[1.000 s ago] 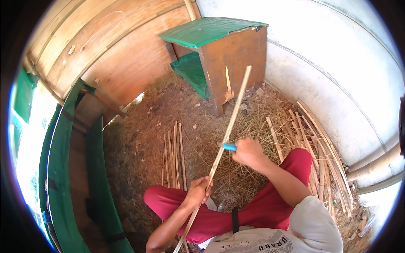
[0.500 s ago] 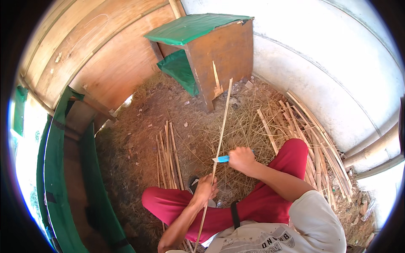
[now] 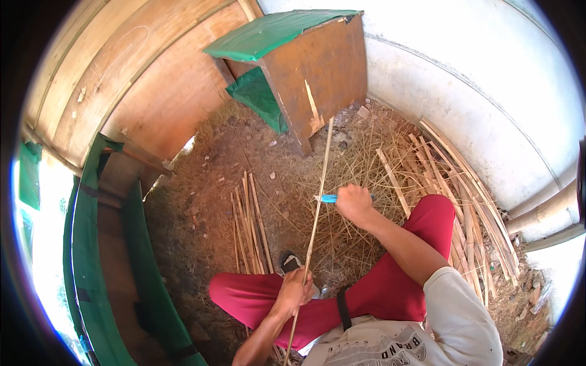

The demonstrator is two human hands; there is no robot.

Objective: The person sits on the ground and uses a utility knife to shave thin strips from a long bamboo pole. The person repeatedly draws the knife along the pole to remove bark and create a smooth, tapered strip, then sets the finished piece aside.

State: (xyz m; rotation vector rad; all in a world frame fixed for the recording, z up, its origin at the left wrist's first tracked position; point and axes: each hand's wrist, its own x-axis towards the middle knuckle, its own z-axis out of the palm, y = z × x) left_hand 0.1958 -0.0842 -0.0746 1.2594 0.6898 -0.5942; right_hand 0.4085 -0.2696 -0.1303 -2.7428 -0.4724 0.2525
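A long, thin bamboo strip (image 3: 318,213) slants from my lap up toward the wooden cabinet. My left hand (image 3: 294,289) is wrapped round its lower part, near my crossed legs. In my closed right hand (image 3: 356,202) is a blue-handled utility knife (image 3: 328,199). Its blade meets or lies just beside the strip, well above my left hand. The fist hides most of the knife's handle.
Split bamboo strips (image 3: 249,229) lie left of my legs, and a larger pile (image 3: 455,201) lies along the white wall at right. Thin shavings (image 3: 357,155) litter the ground ahead. A green-topped wooden cabinet (image 3: 332,64) stands beyond; a green-draped wooden frame (image 3: 91,256) is at left.
My right hand with the knife has moved up along the strip, away from my left hand. The left hand keeps its grip on the strip. The view has shifted slightly.
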